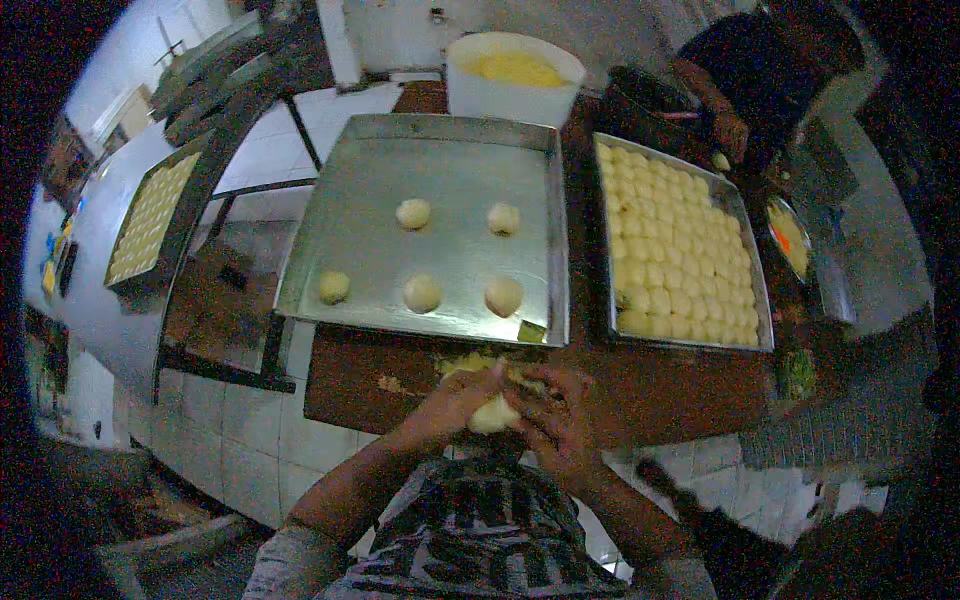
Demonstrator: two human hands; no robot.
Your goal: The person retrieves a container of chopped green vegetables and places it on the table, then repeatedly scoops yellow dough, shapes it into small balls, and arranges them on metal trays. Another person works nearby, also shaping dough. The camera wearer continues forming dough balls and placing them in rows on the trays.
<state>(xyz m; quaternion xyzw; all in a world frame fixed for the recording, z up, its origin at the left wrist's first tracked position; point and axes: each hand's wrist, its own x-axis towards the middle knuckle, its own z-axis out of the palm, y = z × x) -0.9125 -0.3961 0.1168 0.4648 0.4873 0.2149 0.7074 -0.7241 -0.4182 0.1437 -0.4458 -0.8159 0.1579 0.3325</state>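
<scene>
Close to my body, over the front edge of the brown table, my left hand and my right hand meet around a pale lump of dough. Both sets of fingers press on it, and part of the dough is hidden by them. Just beyond my hands, a flatter yellowish piece lies on the tabletop. Ahead stands a large metal baking tray with several round dough balls spaced apart in its nearer half. A small greenish-yellow piece sits in its near right corner.
A second tray, packed with rows of dough balls, stands to the right. Behind are a white bucket with yellow contents and another person's hand. A filled tray rests on the left-hand table. An oval dish is far right.
</scene>
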